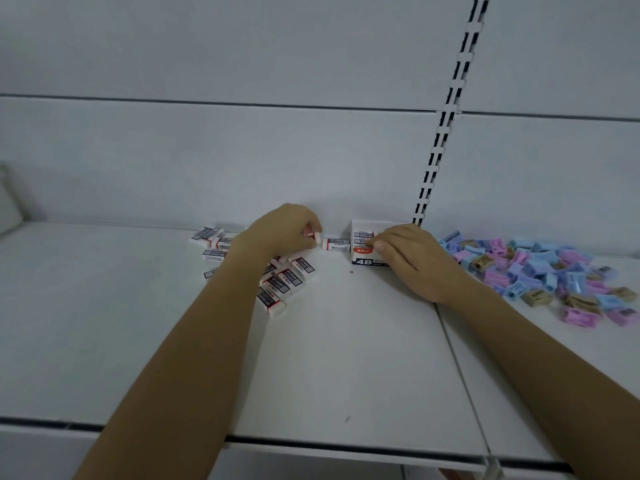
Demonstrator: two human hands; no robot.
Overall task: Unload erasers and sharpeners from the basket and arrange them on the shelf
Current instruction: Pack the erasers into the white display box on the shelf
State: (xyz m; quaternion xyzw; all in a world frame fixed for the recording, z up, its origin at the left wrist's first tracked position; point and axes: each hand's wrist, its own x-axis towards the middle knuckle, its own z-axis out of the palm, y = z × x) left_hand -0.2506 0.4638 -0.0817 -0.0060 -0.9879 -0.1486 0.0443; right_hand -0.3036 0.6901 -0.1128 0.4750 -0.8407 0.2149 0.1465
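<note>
From my remote seat I look down along both forearms onto the white shelf (346, 358), and everything of interest sits towards twelve o'clock, close against the back panel (242, 161). My left hand (284, 230) is curled, its fingertips pinching a small white eraser (312, 235) with a red-striped sleeve, lifted just clear of the shelf. At five o'clock of that hand, partly under the wrist, lies a heap of erasers (287, 282) in dark, red and white wrappers, strewn at all angles, and a few more wrapped ones (207, 235) lie at nine o'clock of the hand, near the back panel. At three o'clock of the held eraser, one lone eraser (336, 244) lies flat against the back panel, just beside an open white box (363, 252) marked 4B. My right hand (405, 254) rests on the right part of that box, fingers bent over its top edge and thumb against its front, so it holds the box. At three o'clock of this hand, past the seam between shelf boards, a loose spread of sharpeners (554, 271) in blue, pink and tan covers the shelf. A slotted upright (446, 116) climbs the back panel from behind the box towards one o'clock.
</note>
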